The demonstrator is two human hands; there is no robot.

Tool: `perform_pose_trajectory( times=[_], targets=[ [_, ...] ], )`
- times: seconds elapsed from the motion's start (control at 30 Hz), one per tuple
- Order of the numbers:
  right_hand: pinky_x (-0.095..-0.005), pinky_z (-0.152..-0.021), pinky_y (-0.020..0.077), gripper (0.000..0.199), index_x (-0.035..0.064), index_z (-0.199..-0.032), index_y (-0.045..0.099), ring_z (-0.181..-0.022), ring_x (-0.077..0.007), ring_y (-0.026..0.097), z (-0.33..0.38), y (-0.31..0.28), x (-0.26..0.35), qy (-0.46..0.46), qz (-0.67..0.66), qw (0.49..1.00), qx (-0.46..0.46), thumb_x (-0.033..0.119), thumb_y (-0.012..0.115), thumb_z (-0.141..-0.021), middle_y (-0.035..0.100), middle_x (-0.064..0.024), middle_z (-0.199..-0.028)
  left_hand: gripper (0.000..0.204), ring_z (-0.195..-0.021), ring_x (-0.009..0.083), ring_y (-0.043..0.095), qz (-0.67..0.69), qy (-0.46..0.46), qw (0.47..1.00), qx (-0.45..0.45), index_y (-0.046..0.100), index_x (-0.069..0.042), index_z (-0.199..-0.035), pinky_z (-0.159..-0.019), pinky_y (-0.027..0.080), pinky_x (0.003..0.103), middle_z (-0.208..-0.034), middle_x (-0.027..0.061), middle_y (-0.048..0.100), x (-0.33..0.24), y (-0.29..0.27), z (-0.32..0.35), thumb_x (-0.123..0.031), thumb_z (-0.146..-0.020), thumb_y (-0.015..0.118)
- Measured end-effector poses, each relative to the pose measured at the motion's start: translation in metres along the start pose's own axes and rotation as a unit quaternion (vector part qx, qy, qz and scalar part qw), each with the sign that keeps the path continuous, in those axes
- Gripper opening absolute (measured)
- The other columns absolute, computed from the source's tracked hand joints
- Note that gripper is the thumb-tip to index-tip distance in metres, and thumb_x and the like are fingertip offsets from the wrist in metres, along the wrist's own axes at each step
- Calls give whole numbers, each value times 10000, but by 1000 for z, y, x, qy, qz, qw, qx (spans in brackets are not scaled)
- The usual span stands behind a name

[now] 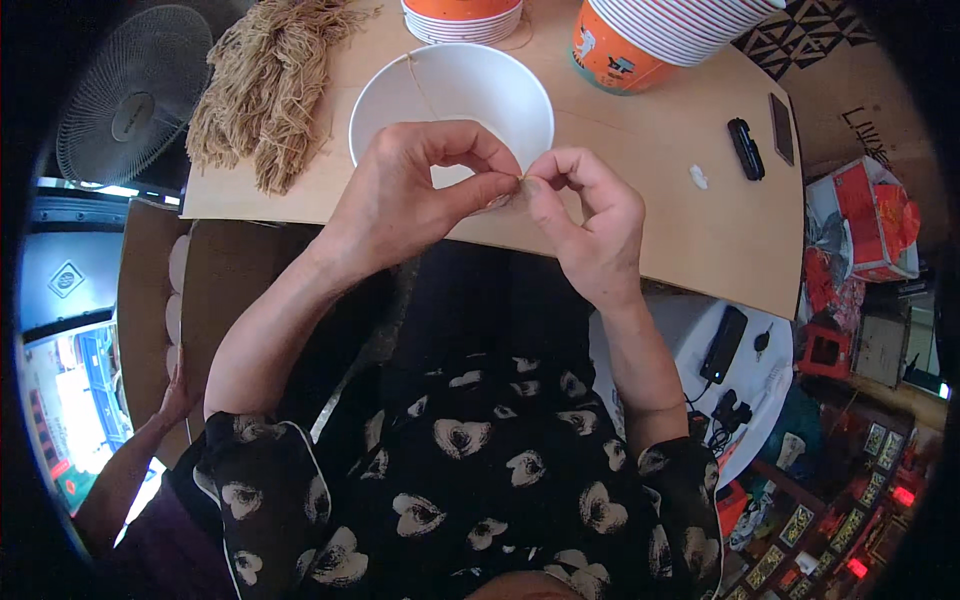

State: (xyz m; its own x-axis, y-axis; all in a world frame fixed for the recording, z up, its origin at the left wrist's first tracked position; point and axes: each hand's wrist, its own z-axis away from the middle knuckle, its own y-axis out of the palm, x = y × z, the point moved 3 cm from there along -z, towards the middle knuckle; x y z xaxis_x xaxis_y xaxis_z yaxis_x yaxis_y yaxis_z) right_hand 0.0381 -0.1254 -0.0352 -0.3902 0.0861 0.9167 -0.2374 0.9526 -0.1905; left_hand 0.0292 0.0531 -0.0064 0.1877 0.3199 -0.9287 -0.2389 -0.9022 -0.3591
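Observation:
Above the table's near edge, my left hand (415, 190) and my right hand (590, 215) meet, thumb and forefinger pinched on each. A thin tan strand (521, 180) shows as a tiny bit between the fingertips; most of what they grip is hidden. Just beyond them is a large white paper bucket (505, 90), its inside facing up. Another length of tan thread (420, 85) hangs over its far rim and runs down inside toward my left hand. A thick bundle of tan yarn strands (265, 95) lies to the left on the table.
Stacked orange paper buckets (625, 55) lean at the back right, with another orange stack (462, 22) behind the white one. A black clip-like object (745, 149), a dark flat bar (781, 130) and a white scrap (698, 177) lie rightward. A fan (135, 115) stands left; another person's arm (150, 440) shows below.

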Motion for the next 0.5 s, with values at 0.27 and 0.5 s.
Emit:
perform_pose_trajectory(
  times=[0.27, 0.5],
  targets=[
    [-264, -771, 505, 62, -18, -941, 623, -793, -90, 612, 5, 0, -1, 9, -19, 1000, 0, 35, 641, -915, 661, -31, -836, 70, -890, 82, 622, -22, 51, 998, 1, 693, -23, -943, -906, 475, 297, -887, 4, 695, 6, 1, 1, -66, -892, 711],
    [-198, -635, 466, 110, -17, -993, 634, -715, -51, 594, 5, -6, -5, 104, -114, 988, -18, 91, 616, -979, 664, -17, -827, 60, -839, 124, 663, -16, 82, 996, -20, 665, -28, -929, -858, 503, 324, -830, 28, 703, 10, 2, -1, -43, -881, 697]
  ],
)
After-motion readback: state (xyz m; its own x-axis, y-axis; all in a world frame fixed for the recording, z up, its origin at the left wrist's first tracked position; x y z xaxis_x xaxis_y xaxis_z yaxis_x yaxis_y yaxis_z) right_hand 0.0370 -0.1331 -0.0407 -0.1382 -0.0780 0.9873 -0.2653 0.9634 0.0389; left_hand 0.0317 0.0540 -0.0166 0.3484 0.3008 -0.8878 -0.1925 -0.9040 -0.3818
